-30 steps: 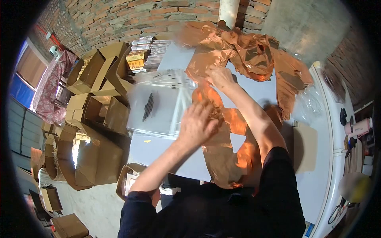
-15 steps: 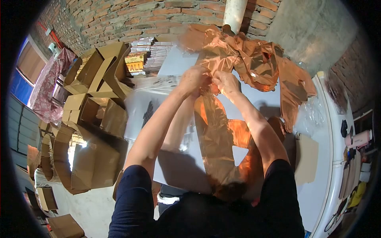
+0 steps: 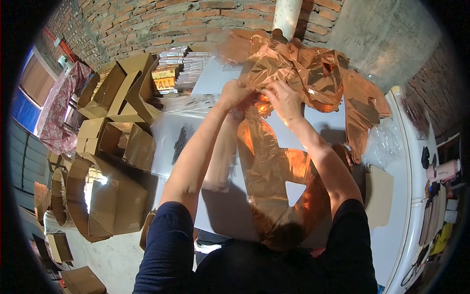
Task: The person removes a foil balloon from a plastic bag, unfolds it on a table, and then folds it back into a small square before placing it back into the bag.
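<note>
A flat, copper-coloured foil balloon [image 3: 267, 171] with a triangular opening lies on the white table, its near end close to my body. My left hand [image 3: 235, 94] is closed at the balloon's top end, fingers pinching its foil. Just to the right, my right hand [image 3: 285, 102] has its thumb and fingertips brought together at the same foil; what exactly lies between them is too small to make out. Beyond both hands spreads a crumpled pile of more copper foil balloons [image 3: 320, 73].
Clear plastic bags [image 3: 183, 110] lie left of my left forearm. Open cardboard boxes [image 3: 115, 196] crowd the left side, with stacked printed packets [image 3: 188, 68] at the back. A beige card stack [image 3: 378, 196] and clear plastic wrap [image 3: 384, 144] lie on the right. A white pipe [image 3: 288, 19] stands behind.
My right hand has turned, its back raised and fingers more stretched toward the foil. My left hand has shifted slightly left. The balloon's near part has shifted a little.
</note>
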`<state>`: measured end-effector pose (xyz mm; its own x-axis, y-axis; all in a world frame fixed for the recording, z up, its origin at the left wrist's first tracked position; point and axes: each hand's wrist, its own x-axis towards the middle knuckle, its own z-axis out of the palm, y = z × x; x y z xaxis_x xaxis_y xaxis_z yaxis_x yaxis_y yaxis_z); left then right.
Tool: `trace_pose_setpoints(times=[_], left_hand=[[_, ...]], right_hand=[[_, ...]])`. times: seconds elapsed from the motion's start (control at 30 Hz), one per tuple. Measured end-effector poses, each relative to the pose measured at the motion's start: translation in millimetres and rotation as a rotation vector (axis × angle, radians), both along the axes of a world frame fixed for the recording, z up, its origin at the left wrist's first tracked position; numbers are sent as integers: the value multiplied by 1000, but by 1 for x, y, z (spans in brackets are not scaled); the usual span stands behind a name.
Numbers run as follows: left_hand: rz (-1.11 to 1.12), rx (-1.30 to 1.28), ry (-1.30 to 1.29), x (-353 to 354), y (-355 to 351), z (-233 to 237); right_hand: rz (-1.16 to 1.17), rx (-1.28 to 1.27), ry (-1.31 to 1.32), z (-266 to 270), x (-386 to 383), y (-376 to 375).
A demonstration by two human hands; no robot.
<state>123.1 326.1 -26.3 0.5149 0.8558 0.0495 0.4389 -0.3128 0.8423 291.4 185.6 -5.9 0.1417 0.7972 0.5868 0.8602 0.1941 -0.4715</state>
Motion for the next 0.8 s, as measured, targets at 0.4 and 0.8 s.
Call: trace_pose_setpoints(times=[0.4,0.8], left_hand=[[-14,-143,-73,2,7,-7],[-11,-264,-159,-5,-13,13]], right_hand=[[31,-231,110,-5,-6,0],[-79,-349,374,-16,-8,22]])
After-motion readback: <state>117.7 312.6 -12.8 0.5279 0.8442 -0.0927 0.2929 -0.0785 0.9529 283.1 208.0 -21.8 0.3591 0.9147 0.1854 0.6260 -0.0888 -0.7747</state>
